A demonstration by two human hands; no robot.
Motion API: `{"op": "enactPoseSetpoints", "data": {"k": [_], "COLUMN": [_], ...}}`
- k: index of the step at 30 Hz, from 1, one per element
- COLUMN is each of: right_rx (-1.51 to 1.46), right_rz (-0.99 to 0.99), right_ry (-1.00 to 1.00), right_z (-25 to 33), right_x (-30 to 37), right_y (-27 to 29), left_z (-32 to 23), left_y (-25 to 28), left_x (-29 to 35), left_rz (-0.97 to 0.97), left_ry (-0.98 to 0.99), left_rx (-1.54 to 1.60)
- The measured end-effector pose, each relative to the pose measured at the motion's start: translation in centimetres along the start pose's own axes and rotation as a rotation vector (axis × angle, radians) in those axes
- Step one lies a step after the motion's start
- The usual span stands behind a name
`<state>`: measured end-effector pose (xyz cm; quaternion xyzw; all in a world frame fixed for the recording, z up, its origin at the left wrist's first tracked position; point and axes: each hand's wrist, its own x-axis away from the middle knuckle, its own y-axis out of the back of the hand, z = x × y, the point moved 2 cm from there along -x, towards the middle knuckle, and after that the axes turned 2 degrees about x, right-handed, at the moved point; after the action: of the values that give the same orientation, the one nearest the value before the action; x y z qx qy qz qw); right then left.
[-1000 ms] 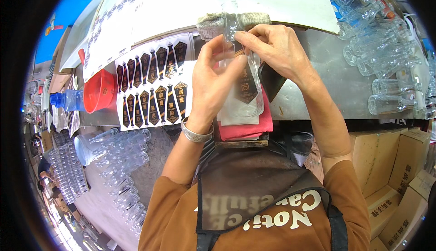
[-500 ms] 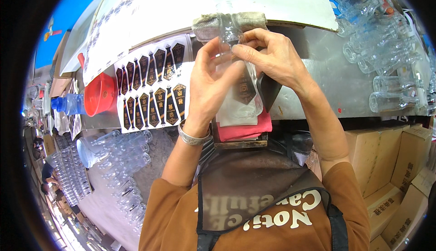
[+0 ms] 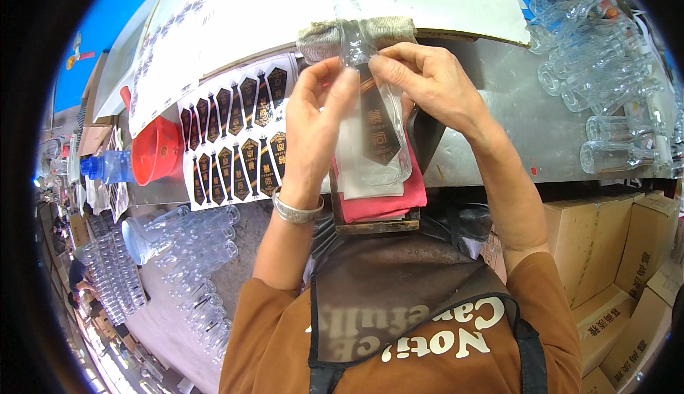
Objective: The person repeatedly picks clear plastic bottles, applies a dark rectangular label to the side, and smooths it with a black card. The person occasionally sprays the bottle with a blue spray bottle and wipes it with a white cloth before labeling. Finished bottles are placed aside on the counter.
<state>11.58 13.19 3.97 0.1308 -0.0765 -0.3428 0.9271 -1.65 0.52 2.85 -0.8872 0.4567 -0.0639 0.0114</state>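
Note:
A clear glass bottle (image 3: 399, 159) lies with its base toward me and its neck away from me. A black tie-shaped decal (image 3: 380, 134) with gold marks and an orange stripe shows on its body. At the left of the bottle's shoulder, my left hand (image 3: 317, 120) is bent around it, its thumb blurred on the glass. My right hand (image 3: 431, 84) has its thumb and forefinger closed at the neck's right side, by the decal's narrow end. A folded rag (image 3: 318, 40) props up the neck; white and pink cloths (image 3: 385, 207) lie beneath the base.
A sheet of tie-shaped decals (image 3: 231, 137) lies to the left, beside a red bowl (image 3: 155, 152) and a blue-capped plastic bottle (image 3: 107, 166). Many glass bottles (image 3: 605, 155) stand or lie at the right, more (image 3: 192, 258) at the lower left. Cardboard boxes (image 3: 591, 251) are at the lower right.
My left hand has shifted slightly left and down, baring more of the decal. My right hand has moved a little, its thumb and forefinger still near the bottle's neck.

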Motion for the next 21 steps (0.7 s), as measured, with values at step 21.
{"op": "enactPoseSetpoints", "data": {"k": [21], "right_rx": [-0.728], "right_rz": [-0.402], "right_ry": [-0.194], "right_z": [-5.6], "right_x": [1.5], "right_y": [2.0], "left_z": [-0.1], "left_y": [0.0], "left_x": [-1.4], "left_rz": [-0.009], "left_ry": [0.103], "left_rx": [0.047]}}
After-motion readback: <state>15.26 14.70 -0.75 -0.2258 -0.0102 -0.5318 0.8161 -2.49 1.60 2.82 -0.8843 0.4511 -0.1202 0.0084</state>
